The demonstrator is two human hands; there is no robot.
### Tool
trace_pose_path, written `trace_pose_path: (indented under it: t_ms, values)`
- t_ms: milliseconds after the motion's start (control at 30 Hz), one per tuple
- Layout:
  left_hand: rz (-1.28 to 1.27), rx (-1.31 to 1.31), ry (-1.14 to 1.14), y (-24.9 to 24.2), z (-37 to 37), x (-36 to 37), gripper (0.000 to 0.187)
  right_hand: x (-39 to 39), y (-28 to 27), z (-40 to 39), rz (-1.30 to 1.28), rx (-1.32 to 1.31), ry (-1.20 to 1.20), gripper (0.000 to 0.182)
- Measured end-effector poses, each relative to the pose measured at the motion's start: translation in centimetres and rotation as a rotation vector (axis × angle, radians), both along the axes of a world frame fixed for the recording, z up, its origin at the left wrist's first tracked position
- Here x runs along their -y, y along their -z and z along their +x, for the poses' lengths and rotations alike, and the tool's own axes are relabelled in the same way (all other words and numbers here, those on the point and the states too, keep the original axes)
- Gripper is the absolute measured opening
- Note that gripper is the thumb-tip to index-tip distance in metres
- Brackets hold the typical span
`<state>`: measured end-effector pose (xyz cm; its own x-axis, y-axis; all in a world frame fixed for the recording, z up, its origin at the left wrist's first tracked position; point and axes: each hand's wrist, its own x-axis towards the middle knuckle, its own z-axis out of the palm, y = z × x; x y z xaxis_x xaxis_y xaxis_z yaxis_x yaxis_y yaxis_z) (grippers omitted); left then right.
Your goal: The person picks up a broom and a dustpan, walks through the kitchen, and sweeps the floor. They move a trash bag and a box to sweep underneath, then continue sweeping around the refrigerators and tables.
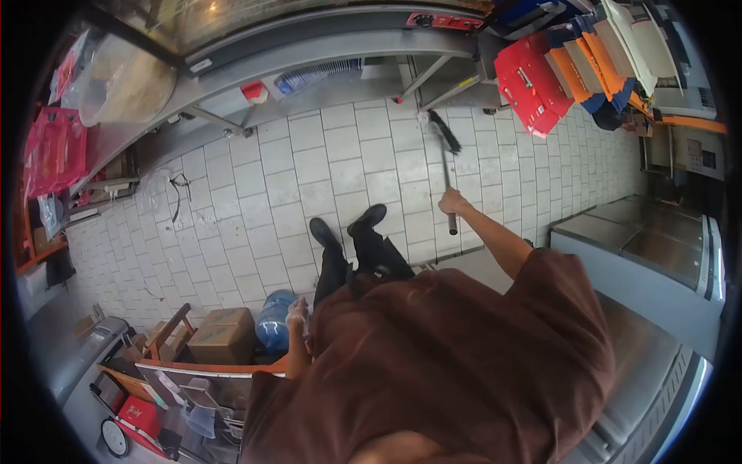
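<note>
A long-handled broom [446, 166] stands out to the right of my feet, its black bristles on the white tiled floor [263, 185] near the legs of the steel table. My right hand [453, 202] is closed around the handle close to its upper end. Low on the left, my left hand [297, 312] hangs beside a blue water bottle [275, 321]. Its fingers are too small and blurred to make out, and whether it touches anything is unclear.
A steel table [294, 58] runs along the far side. Clear plastic and a black strap [179, 189] lie on the floor at left. A cardboard box [222, 336] sits near the bottle. Red crates [533, 85] stand at upper right, steel counters [634, 232] at right.
</note>
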<state>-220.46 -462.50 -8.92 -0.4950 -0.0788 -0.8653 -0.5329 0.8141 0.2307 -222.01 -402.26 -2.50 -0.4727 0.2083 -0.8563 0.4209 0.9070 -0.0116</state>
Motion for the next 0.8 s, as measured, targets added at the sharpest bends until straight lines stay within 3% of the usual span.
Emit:
trace_pose_path:
  t_ms: [33,67,100,167,267,300,367,400,467,533,600,700,767,800]
  values:
    - [0.092,-0.196,0.183,3.4,0.8,1.9,0.039,3.0,-2.9,-1.2,-0.028,-0.079,0.263,0.027]
    - [0.154,-0.411,0.371,6.8,1.6,3.8,0.037,5.8,-6.6,-2.9,-0.085,-0.048,0.188,0.028]
    - [0.203,-0.799,0.702,9.5,2.5,5.7,0.035,8.2,-8.1,-3.7,-0.101,-0.042,0.214,0.028]
    - [0.118,0.175,-0.226,6.3,-2.9,1.4,0.042,12.5,-10.1,-5.0,-0.091,-0.06,0.373,0.027]
    - [0.23,0.089,-0.288,5.5,-6.5,-1.0,0.042,15.2,-12.7,-7.5,-0.249,-0.027,0.449,0.023]
    - [0.24,0.086,-0.285,6.6,-7.5,-1.4,0.042,14.7,-12.8,-7.7,-0.241,-0.034,0.45,0.023]
    - [0.326,0.036,-0.199,8.6,-9.7,-1.8,0.042,12.7,-13.0,-7.4,-0.462,-0.041,0.53,0.019]
    - [0.33,0.036,-0.198,8.9,-10.9,-2.2,0.042,11.5,-14.6,-6.7,-0.522,-0.027,0.591,0.026]
    - [0.467,-0.189,0.02,8.4,-13.2,-2.8,0.045,10.2,-19.3,-4.7,-0.576,-0.04,0.776,0.036]
    - [0.436,-0.248,0.026,6.2,-15.2,-3.8,0.043,9.3,-23.3,-1.8,-0.553,-0.048,0.859,0.046]
    - [0.394,-0.304,0.038,6.1,-15.8,-3.8,0.042,7.5,-25.8,1.8,-0.461,-0.079,0.922,0.042]
    - [0.57,-0.424,0.053,5.2,-14.9,-3.5,0.04,4.4,-28.7,6.1,-0.322,-0.113,0.92,0.039]
    - [0.31,-0.209,-0.194,2.0,-13.8,-4.3,0.038,0.8,-28.4,9.1,-0.268,-0.107,0.896,0.039]
    - [0.314,-0.247,-0.195,2.9,-12.7,-3.6,0.039,-1.1,-27.1,10.7,-0.151,-0.128,0.87,0.035]
